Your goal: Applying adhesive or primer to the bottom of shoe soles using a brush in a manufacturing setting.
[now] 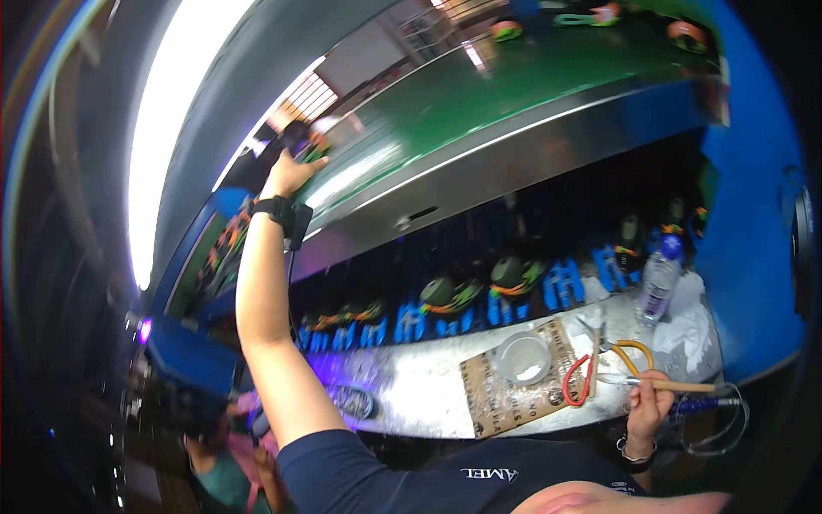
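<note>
My left hand (291,174) is stretched far out to the upper left, over the near edge of a green conveyor belt (402,141). It is at a dark shoe-like piece with green and orange trim (312,147). The thumb sticks out, but the other fingers are blurred and partly hidden, so its grip is unclear. At the lower right, my right hand (648,409) is closed round a brush with a pale wooden handle (676,386). Its bristle end points left, over red-and-yellow-handled pliers (575,381). Left of these, a round translucent bowl (523,358) sits on brown printed cardboard (488,401).
Under the conveyor, several dark shoe-like pieces (507,274) stand on blue holders (562,287). A clear bottle with a blue cap (659,281) is beside crumpled white paper (687,321) on the metal shelf (419,394). A person (224,467) is at the lower left.
</note>
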`<state>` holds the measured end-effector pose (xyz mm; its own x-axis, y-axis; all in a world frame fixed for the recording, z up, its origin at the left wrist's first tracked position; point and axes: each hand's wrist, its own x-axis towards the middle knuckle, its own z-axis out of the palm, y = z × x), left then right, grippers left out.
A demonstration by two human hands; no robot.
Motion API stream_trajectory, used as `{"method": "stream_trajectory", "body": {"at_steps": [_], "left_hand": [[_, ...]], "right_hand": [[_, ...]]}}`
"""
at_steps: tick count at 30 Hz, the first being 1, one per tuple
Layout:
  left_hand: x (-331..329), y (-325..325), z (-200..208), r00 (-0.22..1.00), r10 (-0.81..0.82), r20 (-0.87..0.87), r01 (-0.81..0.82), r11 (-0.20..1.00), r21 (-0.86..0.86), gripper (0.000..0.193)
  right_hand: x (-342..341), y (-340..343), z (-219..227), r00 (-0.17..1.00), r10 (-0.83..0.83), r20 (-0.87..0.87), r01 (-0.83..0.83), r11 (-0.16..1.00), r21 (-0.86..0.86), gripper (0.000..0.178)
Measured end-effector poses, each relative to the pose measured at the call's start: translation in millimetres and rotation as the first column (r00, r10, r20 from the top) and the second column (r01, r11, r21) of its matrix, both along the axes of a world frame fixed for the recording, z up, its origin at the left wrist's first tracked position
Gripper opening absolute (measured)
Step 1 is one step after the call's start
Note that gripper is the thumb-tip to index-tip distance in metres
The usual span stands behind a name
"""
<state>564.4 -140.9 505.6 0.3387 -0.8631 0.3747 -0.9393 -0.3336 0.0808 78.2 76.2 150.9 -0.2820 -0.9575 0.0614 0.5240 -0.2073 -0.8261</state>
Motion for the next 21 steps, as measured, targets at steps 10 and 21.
{"method": "stream_trajectory", "body": {"at_steps": [10, 21], "left_hand": [[144, 99, -72, 0.907, 0.338, -0.252, -0.409, 0.852, -0.327, 0.102], [249, 127, -36, 0.661, 0.702, -0.266, -0.741, 0.666, -0.086, 0.074]], "right_hand": [[10, 9, 7, 0.997, 0.034, -0.072, -0.037, 0.999, -0.04, 0.014], [42, 30, 17, 0.987, 0.017, -0.16, -0.03, 0.997, -0.076, 0.012]]}}
